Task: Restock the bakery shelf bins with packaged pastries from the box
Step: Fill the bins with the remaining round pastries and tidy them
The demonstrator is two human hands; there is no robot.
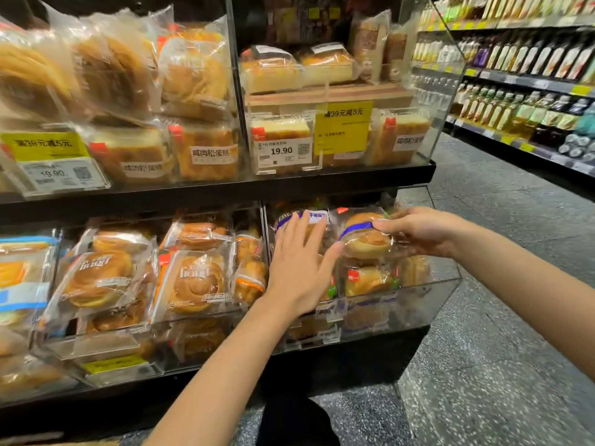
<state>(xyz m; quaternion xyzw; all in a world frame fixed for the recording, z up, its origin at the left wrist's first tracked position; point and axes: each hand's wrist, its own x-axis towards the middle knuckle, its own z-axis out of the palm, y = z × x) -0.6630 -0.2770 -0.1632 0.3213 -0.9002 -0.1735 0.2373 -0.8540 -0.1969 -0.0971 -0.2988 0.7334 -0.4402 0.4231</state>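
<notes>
Right hand: the right hand (421,230) pinches a wrapped round bun (367,238) by its right edge, holding it over the lower right clear bin (428,294).
Left hand: the left hand (299,268) is flat with fingers straight, pressing on packaged buns (309,220) in the same bin; its palm hides most of them.
Bin contents: more wrapped pastries (368,280) lie under the held bun, blurred through the plastic wall.
Neighbouring bin: spiral breads (193,281) to the left, labels too soft to read.
Upper shelf: cake packs (206,149) behind a 19.90 price tag (283,151); far-left items smeared.
Box: cannot be made out.
</notes>
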